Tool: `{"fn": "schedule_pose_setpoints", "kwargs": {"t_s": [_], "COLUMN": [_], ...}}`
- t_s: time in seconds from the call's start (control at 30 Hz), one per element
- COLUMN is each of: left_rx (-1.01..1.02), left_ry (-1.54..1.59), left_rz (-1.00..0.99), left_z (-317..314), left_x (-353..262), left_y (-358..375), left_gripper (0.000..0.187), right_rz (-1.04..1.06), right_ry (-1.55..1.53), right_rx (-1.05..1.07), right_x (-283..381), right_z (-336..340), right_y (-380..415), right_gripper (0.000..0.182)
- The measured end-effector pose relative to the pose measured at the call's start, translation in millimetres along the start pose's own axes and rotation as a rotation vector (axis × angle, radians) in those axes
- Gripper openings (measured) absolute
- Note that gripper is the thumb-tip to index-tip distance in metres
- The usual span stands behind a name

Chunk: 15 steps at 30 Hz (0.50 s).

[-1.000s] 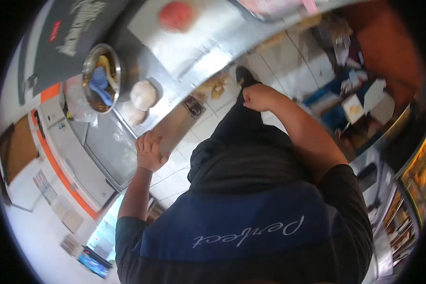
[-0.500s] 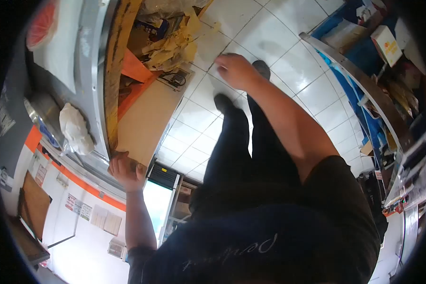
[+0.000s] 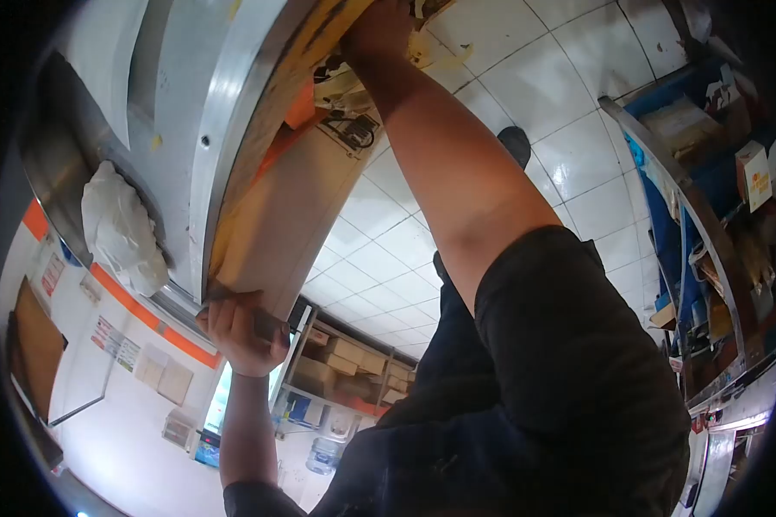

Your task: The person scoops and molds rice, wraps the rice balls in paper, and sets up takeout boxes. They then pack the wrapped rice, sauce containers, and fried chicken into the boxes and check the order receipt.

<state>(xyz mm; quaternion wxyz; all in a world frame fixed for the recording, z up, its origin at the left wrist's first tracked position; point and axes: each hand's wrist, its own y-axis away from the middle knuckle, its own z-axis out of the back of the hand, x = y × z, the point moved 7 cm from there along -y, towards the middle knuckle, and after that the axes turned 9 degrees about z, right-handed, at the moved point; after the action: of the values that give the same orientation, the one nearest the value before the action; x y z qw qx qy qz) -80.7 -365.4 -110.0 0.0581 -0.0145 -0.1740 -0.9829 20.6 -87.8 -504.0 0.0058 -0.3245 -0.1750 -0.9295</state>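
My left hand (image 3: pixel 233 332) is clamped around the lower corner of the steel counter's edge (image 3: pixel 224 112), where the beige side panel (image 3: pixel 293 215) ends. My right arm stretches up past the counter's wooden rim. My right hand (image 3: pixel 378 30) is in under the counter, among crumpled yellowish paper (image 3: pixel 347 82) next to an orange part (image 3: pixel 300 108). Its fingers are hidden there, so I cannot tell whether they hold anything. A white lump in plastic (image 3: pixel 116 228) lies on the counter top.
White tiled floor (image 3: pixel 569 103) runs beneath me, with my dark shoe (image 3: pixel 516 142) on it. A blue metal rack (image 3: pixel 664 189) crowded with boxes stands on the right. A shelf of cartons (image 3: pixel 345 362) and a water bottle (image 3: pixel 326 455) lie behind me.
My right hand has gone from above the floor tiles in under the counter into the paper. My head has dropped lower and closer to the counter. The left hand keeps its grip on the corner.
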Motion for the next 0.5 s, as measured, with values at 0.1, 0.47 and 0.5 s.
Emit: {"fn": "schedule_pose_setpoints", "kwargs": {"t_s": [0.1,0.47,0.5], "left_rx": [0.003,0.058,0.029], "left_ry": [0.009,-0.039,-0.036], "left_rz": [-0.013,-0.033,-0.041], "left_z": [0,-3,-2], "left_x": [0,2,0], "left_y": [-1,5,2], "left_gripper": [0.059,0.062,0.061], "right_rz": [0.097,0.331,0.378], "right_ry": [0.0,-0.207,-0.161], "right_rx": [-0.163,-0.218,-0.212], "right_x": [13,40,45], "right_z": [37,42,43], "right_y": [17,27,27], "right_gripper": [0.067,0.052,0.049]}}
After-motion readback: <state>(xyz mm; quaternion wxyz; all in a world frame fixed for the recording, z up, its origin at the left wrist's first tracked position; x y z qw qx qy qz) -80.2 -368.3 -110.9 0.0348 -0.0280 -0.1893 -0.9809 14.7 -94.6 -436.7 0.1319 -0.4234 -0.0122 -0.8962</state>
